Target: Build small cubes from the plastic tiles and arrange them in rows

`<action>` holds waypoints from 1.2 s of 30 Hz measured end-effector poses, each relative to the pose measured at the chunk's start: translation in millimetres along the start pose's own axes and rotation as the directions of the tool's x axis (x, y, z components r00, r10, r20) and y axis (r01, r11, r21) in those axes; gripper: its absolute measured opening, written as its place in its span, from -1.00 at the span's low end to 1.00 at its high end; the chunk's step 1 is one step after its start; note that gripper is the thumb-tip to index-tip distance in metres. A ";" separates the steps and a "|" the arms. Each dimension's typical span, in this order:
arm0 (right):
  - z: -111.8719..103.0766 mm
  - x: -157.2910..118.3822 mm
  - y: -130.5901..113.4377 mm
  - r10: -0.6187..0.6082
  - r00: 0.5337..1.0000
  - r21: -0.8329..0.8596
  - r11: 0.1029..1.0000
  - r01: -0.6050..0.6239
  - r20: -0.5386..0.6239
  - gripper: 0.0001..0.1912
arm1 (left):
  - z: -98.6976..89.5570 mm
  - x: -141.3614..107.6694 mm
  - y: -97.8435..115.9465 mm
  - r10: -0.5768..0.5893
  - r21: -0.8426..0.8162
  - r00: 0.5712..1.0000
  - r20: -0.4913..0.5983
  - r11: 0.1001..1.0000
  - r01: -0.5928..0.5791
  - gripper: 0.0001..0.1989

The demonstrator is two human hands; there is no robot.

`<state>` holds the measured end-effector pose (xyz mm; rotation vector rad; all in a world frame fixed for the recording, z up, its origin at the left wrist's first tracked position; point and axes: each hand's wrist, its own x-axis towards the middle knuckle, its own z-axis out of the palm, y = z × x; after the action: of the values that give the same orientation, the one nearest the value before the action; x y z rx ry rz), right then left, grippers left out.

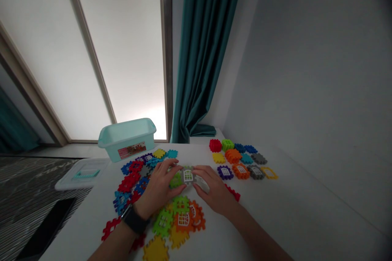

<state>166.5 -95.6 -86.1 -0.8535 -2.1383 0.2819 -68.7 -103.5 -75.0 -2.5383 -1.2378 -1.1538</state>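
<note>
We find the left hand point(159, 183) and the right hand point(214, 189) together at the centre of the view, fingers curled and clamped from both sides on a small joined assembly of interlocking plastic tiles. At its middle sits a grey waffle-edged plastic tile point(187, 175) with a white window frame set into it. A lime-green plastic tile point(175, 180) meets it under the left fingers, and a pale white plastic piece point(202, 182) lies under the right fingers. The assembly's long axis runs crosswise from one hand to the other, so neither hand is clearly nearer; each holds one end. Both forearms slant inward from the bottom of the view, and a black wristwatch point(134, 220) circles the left wrist. Toward us from the grey tile lies a heap of green, orange and yellow plastic tiles point(179, 222). Beyond it and to the left spreads a heap of red, blue and purple plastic tiles point(131, 179). Beyond it and to the right, more multicoloured plastic tiles point(239, 159) sit in loose rows on a white table point(284, 208). Farther off to the left stands a mint-green plastic bin point(127, 138) with a printed label, and a clear plastic lid with a teal handle point(82, 174) lies nearer the table's left edge.
</note>
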 end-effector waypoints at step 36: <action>-4.0 5.7 -6.2 0.138 0.976 0.157 0.981 -0.112 -0.166 -0.77 | -4.6 11.1 9.2 -0.153 -0.494 0.959 0.239 0.831 0.255 -0.82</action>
<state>164.0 -96.8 -77.2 -0.8946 -1.8782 0.4086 -60.7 -104.3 -62.2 -3.0245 -1.4331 -1.5019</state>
